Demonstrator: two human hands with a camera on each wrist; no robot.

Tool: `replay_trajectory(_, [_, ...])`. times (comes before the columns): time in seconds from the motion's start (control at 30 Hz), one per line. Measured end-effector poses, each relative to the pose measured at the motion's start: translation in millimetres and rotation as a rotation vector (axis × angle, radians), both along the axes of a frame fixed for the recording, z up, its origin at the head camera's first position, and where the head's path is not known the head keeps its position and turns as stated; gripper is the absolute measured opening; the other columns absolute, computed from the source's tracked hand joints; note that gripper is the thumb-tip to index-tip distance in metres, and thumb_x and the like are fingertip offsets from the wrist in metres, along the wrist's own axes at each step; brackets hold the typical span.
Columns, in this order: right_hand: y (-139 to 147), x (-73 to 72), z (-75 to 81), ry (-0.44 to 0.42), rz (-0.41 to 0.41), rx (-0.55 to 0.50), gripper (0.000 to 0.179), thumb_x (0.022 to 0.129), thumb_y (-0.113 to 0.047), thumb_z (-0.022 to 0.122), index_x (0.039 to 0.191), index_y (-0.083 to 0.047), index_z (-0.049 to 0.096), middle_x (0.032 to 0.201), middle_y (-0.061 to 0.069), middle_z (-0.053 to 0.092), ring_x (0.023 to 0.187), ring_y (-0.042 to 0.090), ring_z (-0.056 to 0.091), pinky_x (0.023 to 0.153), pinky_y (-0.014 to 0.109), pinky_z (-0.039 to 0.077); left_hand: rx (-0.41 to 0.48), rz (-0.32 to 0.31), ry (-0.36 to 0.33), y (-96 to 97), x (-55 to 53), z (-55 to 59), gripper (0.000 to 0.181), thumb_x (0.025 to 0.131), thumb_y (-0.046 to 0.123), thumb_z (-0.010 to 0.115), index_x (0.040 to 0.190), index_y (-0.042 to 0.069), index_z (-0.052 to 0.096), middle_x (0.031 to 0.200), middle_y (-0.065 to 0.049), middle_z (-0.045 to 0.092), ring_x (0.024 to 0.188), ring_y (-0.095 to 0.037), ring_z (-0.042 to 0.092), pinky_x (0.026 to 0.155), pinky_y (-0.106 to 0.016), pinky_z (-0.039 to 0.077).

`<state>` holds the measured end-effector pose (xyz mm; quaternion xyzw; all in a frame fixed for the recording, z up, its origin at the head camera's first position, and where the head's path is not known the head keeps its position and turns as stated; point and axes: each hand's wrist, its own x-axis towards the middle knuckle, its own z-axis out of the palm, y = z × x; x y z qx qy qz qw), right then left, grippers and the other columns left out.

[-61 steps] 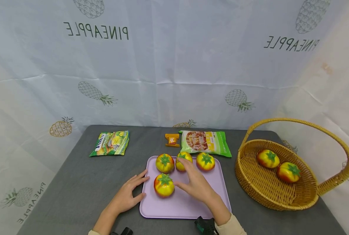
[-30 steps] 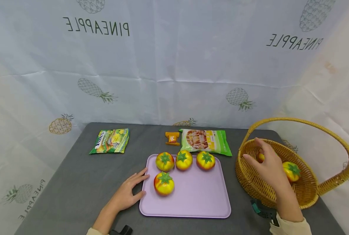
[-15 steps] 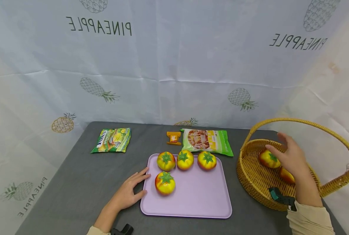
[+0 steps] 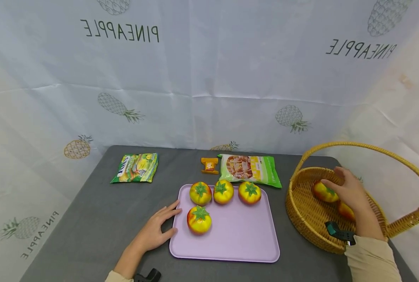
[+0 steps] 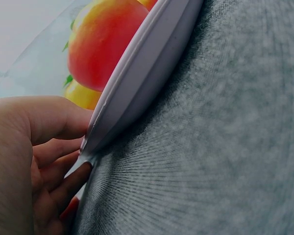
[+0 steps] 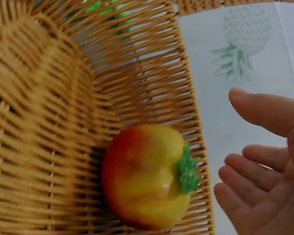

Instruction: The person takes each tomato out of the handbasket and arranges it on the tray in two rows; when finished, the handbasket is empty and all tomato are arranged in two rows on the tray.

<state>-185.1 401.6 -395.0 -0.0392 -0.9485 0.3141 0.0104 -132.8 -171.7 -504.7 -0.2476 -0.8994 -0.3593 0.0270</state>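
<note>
I see my right hand (image 4: 350,192) inside the wicker basket (image 4: 302,213), fingers spread wide and relaxed just beside a tomato (image 6: 147,178), not gripping it. A second tomato (image 4: 346,210) lies half hidden under the hand in the same basket. My left hand (image 4: 156,229) rests flat on the grey table (image 4: 89,219), fingers straight against the left edge of the purple tray (image 4: 237,243), left of the basket. Four tomatoes (image 4: 199,220) sit on that tray.
</note>
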Motion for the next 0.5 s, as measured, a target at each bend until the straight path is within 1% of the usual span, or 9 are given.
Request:
replay_trajectory(0.1, [2.7,-0.7,-4.7,0.002,0.004,0.039,0.084,0.095,-0.042,0.052,0.146,0.012,0.013,0.142,0.042,0.024,0.121,0.06,0.029,0.089,0.068,0.032,0.001,0.002,0.004,0.1,-0.8,0.4,0.051,0.079,0.016,0.066,0.13,0.015,0.059,0.148,-0.001,0.043,0.131,-0.028,0.046,0.108,-0.056,0.032])
replay_trajectory(0.2, [5.7,-0.5,-8.6,-0.016,0.0,0.055,0.083,0.095,-0.042,0.051,0.145,0.013,0.015,0.141,0.043,0.025,0.12,0.06,0.03,0.088,0.068,0.034,-0.001,0.001,0.006,0.2,-1.0,1.0,0.051,0.08,0.017,0.066,0.13,0.016,0.059,0.148,-0.001,0.043,0.131,-0.027,0.046,0.108,-0.056,0.032])
replay_trajectory(0.33, [8.0,-0.7,-12.0,-0.067,0.02,0.018,0.085,0.095,-0.043,0.051,0.146,0.012,0.01,0.144,0.042,0.02,0.124,0.061,0.026,0.092,0.069,0.031,-0.002,0.002,0.0,-0.1,-0.4,0.8,0.051,0.08,0.017,0.066,0.13,0.016,0.059,0.148,-0.001,0.043,0.131,-0.028,0.046,0.108,-0.056,0.032])
replay_trajectory(0.43, [9.1,-1.2,-14.7,-0.097,0.033,0.02,0.088,0.094,-0.045,0.051,0.147,0.011,0.007,0.144,0.042,0.018,0.125,0.061,0.025,0.093,0.07,0.03,-0.006,0.006,-0.007,-0.3,0.1,0.5,0.051,0.08,0.017,0.066,0.13,0.016,0.059,0.148,-0.001,0.043,0.132,-0.028,0.046,0.108,-0.056,0.032])
replay_trajectory(0.5, [9.9,-1.1,-17.0,-0.106,0.033,0.046,0.089,0.094,-0.046,0.051,0.146,0.012,0.008,0.144,0.042,0.019,0.124,0.061,0.026,0.093,0.069,0.03,-0.006,0.007,-0.009,-0.3,0.2,0.4,0.051,0.08,0.017,0.066,0.13,0.016,0.059,0.148,0.0,0.043,0.132,-0.028,0.046,0.108,-0.056,0.032])
